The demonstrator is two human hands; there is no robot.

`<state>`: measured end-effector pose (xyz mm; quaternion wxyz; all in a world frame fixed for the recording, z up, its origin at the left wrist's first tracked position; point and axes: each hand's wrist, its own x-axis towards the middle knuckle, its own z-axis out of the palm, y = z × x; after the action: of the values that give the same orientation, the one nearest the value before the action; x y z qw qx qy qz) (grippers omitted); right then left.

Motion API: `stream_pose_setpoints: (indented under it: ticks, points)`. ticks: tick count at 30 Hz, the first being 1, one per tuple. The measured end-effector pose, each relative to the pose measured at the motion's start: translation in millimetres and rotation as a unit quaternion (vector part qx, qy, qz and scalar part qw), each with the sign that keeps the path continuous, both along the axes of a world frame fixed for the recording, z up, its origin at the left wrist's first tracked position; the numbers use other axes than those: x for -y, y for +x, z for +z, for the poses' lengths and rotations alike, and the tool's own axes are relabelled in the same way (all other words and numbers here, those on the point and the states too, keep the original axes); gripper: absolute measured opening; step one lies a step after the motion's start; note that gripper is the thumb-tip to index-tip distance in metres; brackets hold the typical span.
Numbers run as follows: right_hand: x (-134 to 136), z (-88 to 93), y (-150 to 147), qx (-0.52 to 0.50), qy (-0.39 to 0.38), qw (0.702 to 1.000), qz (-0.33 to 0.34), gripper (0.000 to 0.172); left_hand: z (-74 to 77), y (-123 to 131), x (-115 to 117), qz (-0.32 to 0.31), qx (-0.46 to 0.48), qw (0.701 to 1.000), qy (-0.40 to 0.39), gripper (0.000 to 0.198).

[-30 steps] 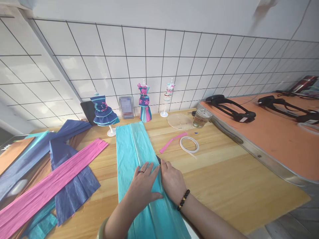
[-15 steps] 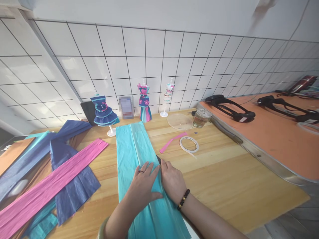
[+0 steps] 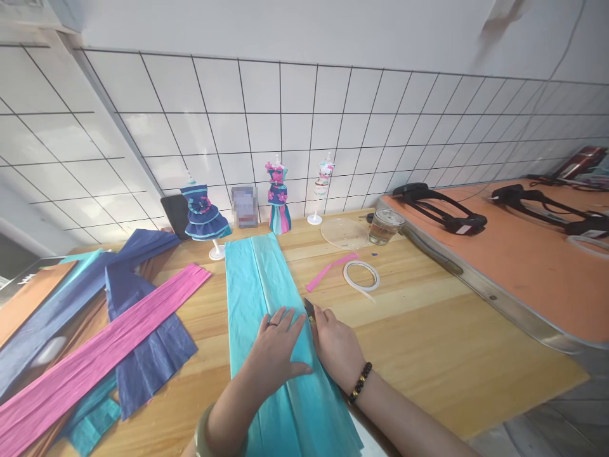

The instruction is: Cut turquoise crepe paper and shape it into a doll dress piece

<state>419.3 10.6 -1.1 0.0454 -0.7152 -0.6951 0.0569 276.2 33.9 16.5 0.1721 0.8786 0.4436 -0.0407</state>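
Note:
A long strip of turquoise crepe paper (image 3: 257,273) runs down the middle of the wooden table (image 3: 428,343). My left hand (image 3: 278,346) lies flat on it with fingers spread, a ring on one finger. My right hand (image 3: 335,346), with a dark bead bracelet at the wrist, rests at the paper's right edge, closed on a small dark tool (image 3: 309,308) whose tip pokes out beyond the fingers. What the tool is stays unclear.
Pink (image 3: 95,355) and navy (image 3: 147,343) crepe sheets lie at the left. Three small dress mannequins (image 3: 278,197) stand by the tiled wall. A tape roll (image 3: 361,276), pink strip (image 3: 328,270), clear lid (image 3: 343,232) and glass jar (image 3: 384,225) sit behind. An orange table (image 3: 523,266) holds black devices.
The view has shifted slightly; both hands stay on the turquoise paper, and the dark tool tip at my right hand shows a little more.

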Motion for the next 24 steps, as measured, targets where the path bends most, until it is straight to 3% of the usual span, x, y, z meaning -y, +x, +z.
stream_pose_setpoints:
  ticks: [8, 15, 19, 24]
  points:
    - [29, 6.4, 36, -0.056, 0.007, 0.998, -0.014, 0.038, 2.4, -1, 1, 0.003, 0.004, 1.0, -0.008, 0.082]
    - [71, -13.6, 81, -0.094, 0.072, 0.993, 0.015, 0.036, 5.9, -1, 1, -0.002, 0.003, 1.0, -0.016, 0.081]
    - [84, -26.7, 87, -0.07, 0.136, 0.987, 0.053, 0.035, 0.2, -2, 0, -0.003, 0.013, 1.0, -0.009, 0.08]
    - [84, -30.4, 83, -0.062, 0.143, 0.986, 0.058, 0.035, -4.9, -4, -1, -0.006, 0.016, 1.0, -0.008, 0.079]
